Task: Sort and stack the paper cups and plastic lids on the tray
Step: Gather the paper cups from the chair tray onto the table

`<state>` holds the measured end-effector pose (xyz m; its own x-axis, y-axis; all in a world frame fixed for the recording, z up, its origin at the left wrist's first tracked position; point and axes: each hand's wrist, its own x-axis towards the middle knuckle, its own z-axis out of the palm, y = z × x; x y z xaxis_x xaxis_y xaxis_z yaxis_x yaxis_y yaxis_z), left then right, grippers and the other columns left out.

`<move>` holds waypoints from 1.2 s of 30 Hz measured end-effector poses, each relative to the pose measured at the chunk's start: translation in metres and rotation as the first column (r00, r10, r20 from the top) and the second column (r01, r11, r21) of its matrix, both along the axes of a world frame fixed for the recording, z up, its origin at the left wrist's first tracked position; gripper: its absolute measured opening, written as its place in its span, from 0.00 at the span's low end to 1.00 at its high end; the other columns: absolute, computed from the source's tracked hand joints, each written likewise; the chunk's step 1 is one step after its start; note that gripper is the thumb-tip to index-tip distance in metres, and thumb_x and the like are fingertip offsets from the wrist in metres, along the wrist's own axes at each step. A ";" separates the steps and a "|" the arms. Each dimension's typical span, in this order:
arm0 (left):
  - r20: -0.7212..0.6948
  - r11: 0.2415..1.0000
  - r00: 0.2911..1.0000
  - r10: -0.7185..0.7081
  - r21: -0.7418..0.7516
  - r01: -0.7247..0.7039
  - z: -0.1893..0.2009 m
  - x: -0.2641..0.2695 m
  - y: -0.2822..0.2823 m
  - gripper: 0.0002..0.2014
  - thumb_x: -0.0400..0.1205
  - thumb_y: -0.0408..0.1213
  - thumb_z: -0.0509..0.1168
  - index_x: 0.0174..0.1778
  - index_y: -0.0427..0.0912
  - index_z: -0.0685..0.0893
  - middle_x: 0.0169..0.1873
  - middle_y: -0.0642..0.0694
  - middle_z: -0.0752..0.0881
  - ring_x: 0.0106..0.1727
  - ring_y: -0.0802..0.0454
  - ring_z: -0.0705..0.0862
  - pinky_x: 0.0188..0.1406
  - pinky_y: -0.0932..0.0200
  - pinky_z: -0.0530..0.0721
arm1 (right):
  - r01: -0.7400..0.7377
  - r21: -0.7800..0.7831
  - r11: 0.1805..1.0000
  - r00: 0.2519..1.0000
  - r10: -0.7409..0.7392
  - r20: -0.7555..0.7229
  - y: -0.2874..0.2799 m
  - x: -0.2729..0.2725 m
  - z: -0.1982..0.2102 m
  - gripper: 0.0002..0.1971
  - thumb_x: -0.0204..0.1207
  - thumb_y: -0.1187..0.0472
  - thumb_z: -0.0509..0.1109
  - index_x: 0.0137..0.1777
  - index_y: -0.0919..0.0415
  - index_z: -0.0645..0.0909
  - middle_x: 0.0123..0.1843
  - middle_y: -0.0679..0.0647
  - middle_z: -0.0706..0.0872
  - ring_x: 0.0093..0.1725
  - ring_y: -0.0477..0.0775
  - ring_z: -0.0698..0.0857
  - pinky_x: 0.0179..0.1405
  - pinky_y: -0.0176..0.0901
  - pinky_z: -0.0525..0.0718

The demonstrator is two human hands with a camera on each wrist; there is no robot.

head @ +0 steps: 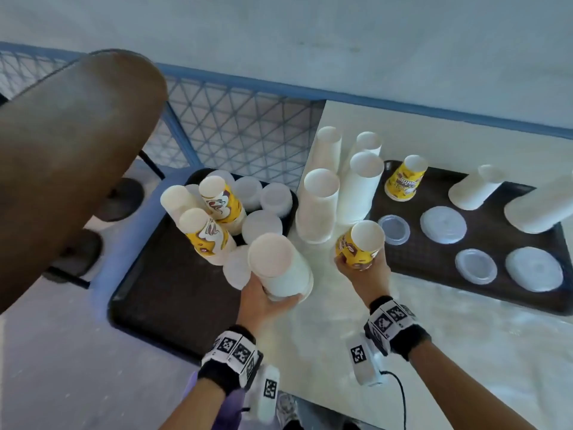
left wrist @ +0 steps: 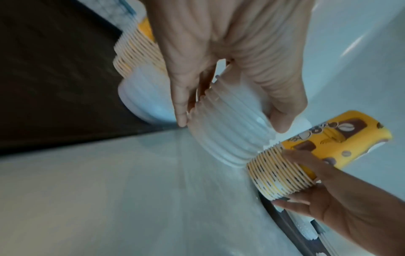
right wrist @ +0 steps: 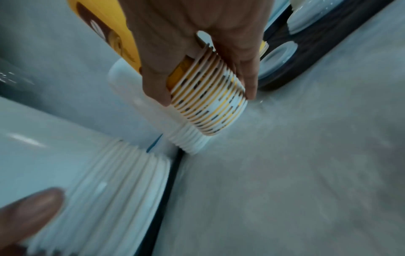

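Note:
My left hand [head: 266, 297] grips the rim end of a stack of plain white paper cups [head: 277, 265], held over the gap between two dark trays; the left wrist view shows fingers [left wrist: 181, 97] and thumb curled round the ribbed white stack [left wrist: 228, 128]. My right hand [head: 361, 271] grips a stack of yellow printed cups [head: 361, 245] near its rims; the stack [right wrist: 210, 102] is seen gripped in the right wrist view. The left tray [head: 173, 287] carries yellow cup stacks [head: 206, 232] and lid piles [head: 263, 225]. The right tray [head: 434, 256] carries plastic lids [head: 443, 225], a yellow cup stack [head: 404, 178] and white cups lying down [head: 474, 187].
Tall white cup stacks [head: 319, 209] stand on the pale table [head: 434, 352] between the trays. A brown rounded chair back [head: 71, 162] fills the left foreground. A blue mesh fence [head: 235, 125] runs behind. A cable [head: 401, 395] hangs from the right wrist.

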<state>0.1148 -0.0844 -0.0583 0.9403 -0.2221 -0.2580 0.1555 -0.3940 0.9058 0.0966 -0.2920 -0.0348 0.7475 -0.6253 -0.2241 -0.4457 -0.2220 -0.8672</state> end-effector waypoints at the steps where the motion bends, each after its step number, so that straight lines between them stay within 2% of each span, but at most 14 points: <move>1: -0.013 1.000 1.000 0.005 -0.014 -0.006 -0.002 0.004 -0.015 0.52 0.48 0.59 0.75 0.69 0.37 0.72 0.60 0.48 0.80 0.62 0.55 0.77 0.52 0.80 0.72 | 0.002 -0.010 1.000 1.000 -0.002 -0.004 -0.007 0.004 -0.001 0.35 0.61 0.61 0.81 0.68 0.59 0.70 0.57 0.56 0.84 0.56 0.58 0.82 0.53 0.40 0.73; 3: -0.012 0.999 1.000 0.024 -0.022 -0.024 -0.007 0.011 -0.039 0.51 0.51 0.52 0.80 0.69 0.35 0.71 0.59 0.48 0.79 0.60 0.56 0.76 0.48 0.87 0.70 | -0.009 -0.016 1.000 1.000 0.009 -0.016 -0.017 0.010 -0.006 0.37 0.62 0.61 0.81 0.70 0.58 0.68 0.61 0.57 0.84 0.61 0.62 0.81 0.56 0.42 0.73; 5: 0.011 0.998 0.998 0.055 -0.012 -0.055 -0.011 0.017 -0.055 0.49 0.51 0.50 0.81 0.68 0.37 0.72 0.57 0.49 0.80 0.59 0.55 0.77 0.46 0.88 0.69 | -0.027 -0.016 0.999 0.999 0.027 -0.031 -0.023 0.014 -0.010 0.38 0.62 0.60 0.81 0.71 0.58 0.67 0.63 0.57 0.83 0.63 0.64 0.80 0.57 0.44 0.74; 8: 0.014 0.996 0.996 0.084 -0.017 -0.084 -0.017 0.023 -0.068 0.50 0.49 0.58 0.75 0.67 0.43 0.70 0.58 0.52 0.79 0.61 0.56 0.77 0.53 0.77 0.70 | -0.032 -0.006 0.999 0.999 0.032 -0.037 -0.026 0.019 -0.012 0.38 0.62 0.59 0.81 0.71 0.56 0.67 0.62 0.57 0.84 0.63 0.63 0.81 0.57 0.43 0.75; 12: 0.036 0.994 0.994 0.105 0.009 -0.105 -0.026 0.027 -0.073 0.49 0.50 0.58 0.76 0.67 0.44 0.70 0.62 0.48 0.81 0.64 0.52 0.79 0.63 0.58 0.76 | -0.046 0.029 0.999 0.998 0.047 -0.040 -0.025 0.023 -0.014 0.35 0.62 0.58 0.81 0.68 0.56 0.69 0.60 0.54 0.85 0.61 0.60 0.82 0.54 0.41 0.74; 14: 0.042 0.992 0.992 0.118 0.034 -0.119 -0.028 0.026 -0.073 0.50 0.50 0.59 0.76 0.68 0.44 0.70 0.62 0.46 0.81 0.64 0.50 0.80 0.65 0.53 0.78 | -0.040 0.038 0.998 0.999 0.041 -0.031 -0.024 0.024 -0.016 0.33 0.62 0.56 0.81 0.65 0.57 0.70 0.58 0.54 0.85 0.60 0.60 0.83 0.54 0.42 0.76; 17: 0.031 0.992 0.992 0.120 0.040 -0.121 -0.030 0.025 -0.075 0.50 0.48 0.60 0.75 0.66 0.44 0.70 0.62 0.47 0.81 0.63 0.51 0.79 0.62 0.57 0.76 | -0.045 0.023 0.999 0.998 0.046 -0.038 -0.023 0.027 -0.019 0.34 0.62 0.56 0.81 0.66 0.59 0.69 0.58 0.54 0.85 0.59 0.61 0.83 0.54 0.45 0.77; 19: 0.035 0.992 0.992 0.123 0.032 -0.125 -0.029 0.025 -0.076 0.48 0.47 0.60 0.73 0.64 0.48 0.69 0.61 0.48 0.80 0.62 0.53 0.79 0.60 0.60 0.74 | -0.044 0.007 0.999 0.998 0.045 -0.046 -0.023 0.029 -0.021 0.34 0.62 0.55 0.81 0.66 0.59 0.69 0.59 0.55 0.85 0.59 0.62 0.83 0.54 0.46 0.77; 25: 0.000 0.991 0.991 0.135 0.023 -0.135 -0.026 0.023 -0.073 0.54 0.47 0.62 0.72 0.70 0.46 0.65 0.64 0.47 0.79 0.63 0.53 0.78 0.60 0.60 0.74 | -0.022 0.019 1.000 0.998 0.023 -0.056 -0.020 0.030 -0.030 0.35 0.61 0.52 0.81 0.66 0.58 0.69 0.61 0.55 0.84 0.61 0.60 0.82 0.53 0.43 0.76; 27: -0.004 0.994 0.994 0.106 0.016 -0.106 -0.024 0.022 -0.072 0.54 0.50 0.59 0.75 0.72 0.45 0.64 0.66 0.47 0.78 0.64 0.53 0.77 0.61 0.60 0.74 | -0.045 0.032 0.998 0.998 0.046 -0.045 -0.021 0.029 -0.034 0.37 0.61 0.53 0.82 0.68 0.58 0.69 0.63 0.55 0.82 0.63 0.59 0.81 0.54 0.41 0.75; 30: -0.019 0.998 0.998 0.064 0.021 -0.063 -0.021 0.021 -0.069 0.49 0.57 0.47 0.81 0.72 0.42 0.64 0.66 0.47 0.77 0.67 0.51 0.76 0.60 0.62 0.72 | -0.071 0.057 0.996 0.997 0.071 -0.006 -0.024 0.022 -0.038 0.41 0.60 0.58 0.83 0.72 0.57 0.66 0.68 0.55 0.79 0.66 0.55 0.79 0.59 0.40 0.73; 33: 0.002 0.999 0.999 0.041 -0.024 -0.041 -0.020 0.016 -0.060 0.52 0.58 0.49 0.80 0.75 0.43 0.60 0.70 0.48 0.73 0.72 0.50 0.73 0.69 0.54 0.72 | -0.066 0.060 0.996 0.998 0.064 0.026 -0.026 0.001 -0.044 0.46 0.61 0.62 0.82 0.76 0.58 0.61 0.71 0.56 0.74 0.68 0.54 0.75 0.67 0.47 0.74; 34: 0.012 0.998 0.999 0.049 -0.028 -0.049 -0.018 0.011 -0.055 0.52 0.61 0.46 0.80 0.77 0.42 0.59 0.71 0.48 0.72 0.72 0.52 0.72 0.71 0.54 0.71 | -0.054 0.053 0.997 0.998 0.052 0.022 -0.024 -0.009 -0.044 0.43 0.62 0.64 0.81 0.75 0.59 0.62 0.68 0.56 0.73 0.65 0.54 0.76 0.64 0.47 0.76; 36: 0.040 0.993 0.993 0.111 -0.044 -0.109 -0.010 -0.002 -0.044 0.44 0.68 0.34 0.78 0.77 0.43 0.61 0.68 0.50 0.73 0.69 0.56 0.73 0.68 0.61 0.71 | -0.039 0.017 0.999 0.999 0.038 0.011 -0.014 -0.033 -0.042 0.32 0.65 0.68 0.78 0.67 0.59 0.69 0.57 0.57 0.76 0.53 0.55 0.79 0.51 0.44 0.81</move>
